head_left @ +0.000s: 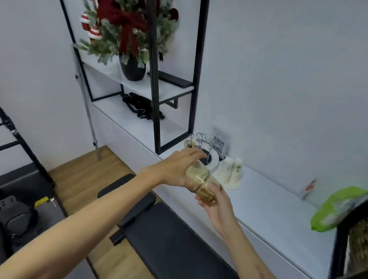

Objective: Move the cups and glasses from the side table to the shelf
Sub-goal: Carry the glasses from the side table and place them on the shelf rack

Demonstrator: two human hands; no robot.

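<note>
Two amber-tinted glasses are held together in the air over the front edge of the white counter [268, 203]. My left hand [177, 168] grips the upper glass [196, 176] from above. My right hand [217, 204] holds the lower glass [206, 193] from below. Another small glass [189, 143] hangs on the wire cup rack [204, 146] at the back of the counter. Two stacks of paper cups [230, 172] stand upside down right of the rack. The black-framed shelf [139, 85] with white boards rises to the left.
A potted Christmas tree [126, 24] and a black keyboard [174, 79] sit on the upper shelf board, black straps [140, 106] on the lower one. A green packet [336, 208] lies on the counter at right. A black padded bench [171, 237] stands below my arms.
</note>
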